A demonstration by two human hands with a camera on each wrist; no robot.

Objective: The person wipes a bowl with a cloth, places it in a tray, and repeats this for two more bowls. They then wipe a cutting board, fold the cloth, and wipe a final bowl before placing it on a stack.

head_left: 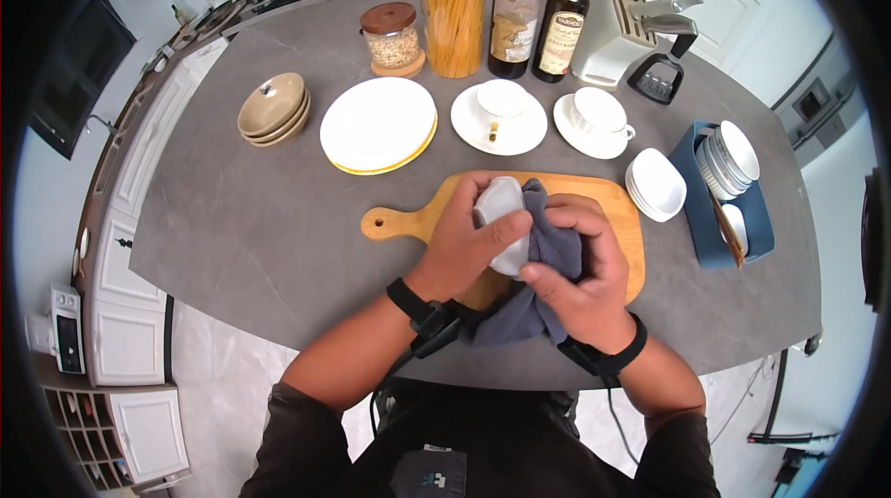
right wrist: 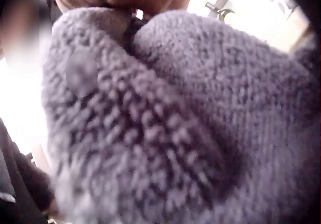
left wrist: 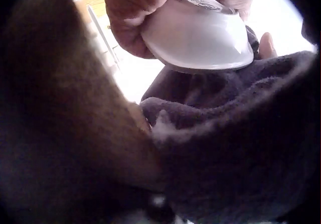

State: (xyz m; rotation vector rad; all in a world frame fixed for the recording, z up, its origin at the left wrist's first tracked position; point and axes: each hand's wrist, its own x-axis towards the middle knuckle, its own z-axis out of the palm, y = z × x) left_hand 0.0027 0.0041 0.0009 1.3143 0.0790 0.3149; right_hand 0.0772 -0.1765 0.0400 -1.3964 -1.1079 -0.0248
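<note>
My left hand (head_left: 461, 245) grips a small white bowl (head_left: 499, 205), thumb across it and fingers round its far side. In the left wrist view the glossy bowl (left wrist: 200, 38) shows a printed mark on its base. My right hand (head_left: 601, 284) holds a grey-purple cloth (head_left: 555, 245) bunched against the bowl's right side. The cloth's lower part hangs down toward the counter's near edge. Both hands are over a wooden cutting board (head_left: 404, 223). Thick cloth pile (right wrist: 145, 118) fills most of the right wrist view and hides the bowl there.
White plates (head_left: 379, 122), brown bowls (head_left: 274, 106), and two cups (head_left: 502, 98) (head_left: 599, 110) on saucers stand beyond the board. Stacked white dishes (head_left: 657, 184) and a blue bin (head_left: 701, 224) of bowls sit right. Bottles (head_left: 516, 20), a pasta jar (head_left: 452, 15) and a knife block (head_left: 608, 38) line the back.
</note>
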